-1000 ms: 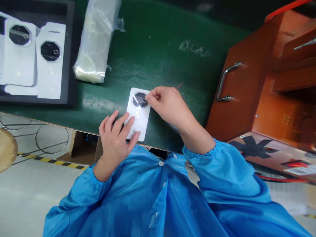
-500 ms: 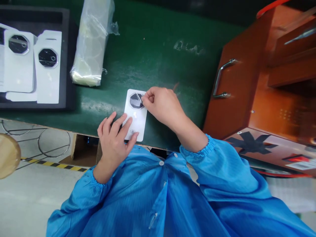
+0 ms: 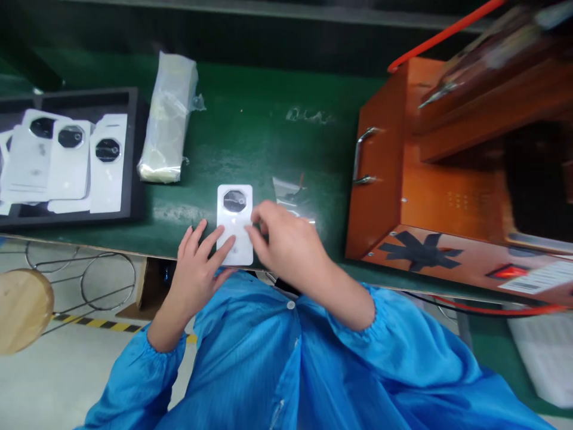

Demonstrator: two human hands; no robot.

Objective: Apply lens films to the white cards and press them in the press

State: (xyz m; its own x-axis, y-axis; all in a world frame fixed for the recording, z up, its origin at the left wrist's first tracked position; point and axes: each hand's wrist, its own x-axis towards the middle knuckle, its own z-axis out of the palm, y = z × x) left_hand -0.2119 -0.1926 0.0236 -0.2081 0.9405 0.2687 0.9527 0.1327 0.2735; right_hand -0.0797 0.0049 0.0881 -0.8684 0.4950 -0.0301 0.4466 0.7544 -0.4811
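Observation:
A white phone back cover (image 3: 237, 254) with a dark octagonal camera window lies flat on the green bench near its front edge. My left hand (image 3: 197, 263) has its fingers spread, with some fingertips resting on the cover's left side. At the cover's right edge is my right hand (image 3: 286, 242), fingers curled, its thumb and forefinger slightly apart. Nothing shows between those two tips. A piece of clear film (image 3: 286, 190) lies on the bench just behind my right hand, partly hidden by it.
To the left, a black tray (image 3: 133, 155) holds several white back covers (image 3: 71, 167). Beside it is a plastic-wrapped bundle (image 3: 168, 119). An orange-brown machine (image 3: 380, 155) with a metal handle stands on the right. A round wooden stool (image 3: 24, 310) is below the bench at left.
My right hand has moved from the camera window down to the cover's right edge. The thin clear strip it pinched is gone from its fingers, and film now shows on the bench. The view has shifted.

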